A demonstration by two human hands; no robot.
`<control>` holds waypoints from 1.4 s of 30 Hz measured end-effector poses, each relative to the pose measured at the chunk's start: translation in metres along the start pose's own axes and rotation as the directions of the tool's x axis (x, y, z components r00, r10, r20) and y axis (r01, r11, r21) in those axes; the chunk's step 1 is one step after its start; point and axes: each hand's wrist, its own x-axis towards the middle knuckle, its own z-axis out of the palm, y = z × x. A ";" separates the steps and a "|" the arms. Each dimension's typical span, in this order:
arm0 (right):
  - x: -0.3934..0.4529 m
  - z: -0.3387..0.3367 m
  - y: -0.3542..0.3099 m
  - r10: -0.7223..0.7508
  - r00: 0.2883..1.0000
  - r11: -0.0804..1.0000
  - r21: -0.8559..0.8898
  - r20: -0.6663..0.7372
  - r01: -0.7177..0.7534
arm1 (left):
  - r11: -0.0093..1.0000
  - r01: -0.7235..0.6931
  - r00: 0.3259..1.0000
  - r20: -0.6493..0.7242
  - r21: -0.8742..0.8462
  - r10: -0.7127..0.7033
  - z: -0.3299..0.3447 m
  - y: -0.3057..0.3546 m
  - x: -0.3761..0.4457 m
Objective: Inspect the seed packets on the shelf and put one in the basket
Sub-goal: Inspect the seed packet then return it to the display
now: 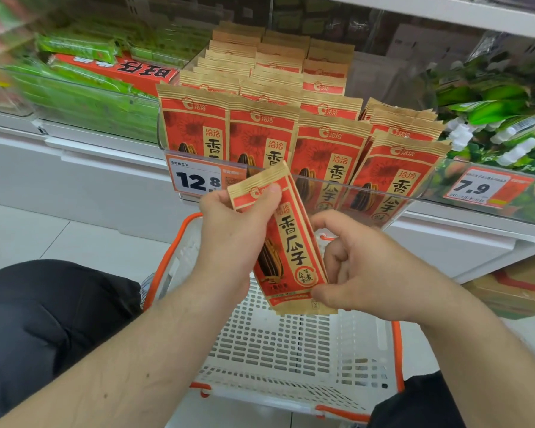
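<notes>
Shop shelf [130,156]: white, with rows of red and tan seed packets [331,149] standing upright behind a clear front rail [383,188]; price tags reading 12.8 [198,180] and 7.9 [479,188] are fixed to the rail; green packs [84,78] lie to the left. One seed packet [291,242] is held tilted in front of the rail, above the white basket [291,350] with orange trim; it is not in the basket. The left hand [229,230] pinches its top edge, thumb on the front; the right hand [368,273] pinches its lower right corner.
</notes>
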 end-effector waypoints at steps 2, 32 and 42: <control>0.000 0.000 0.000 -0.006 1.000 0.997 -0.080 -0.017 0.005 | 1.000 0.006 1.000 -0.019 -0.008 -0.006 0.003 0.001 -0.006; 0.014 0.010 0.010 0.011 0.944 0.932 0.345 -0.329 0.109 | 0.995 0.058 0.876 0.473 0.087 -0.092 0.003 -0.008 -0.008; 0.004 0.002 0.005 -0.088 0.993 0.952 0.286 -0.082 0.108 | 0.997 0.076 0.901 0.428 0.004 -0.071 0.001 -0.009 -0.004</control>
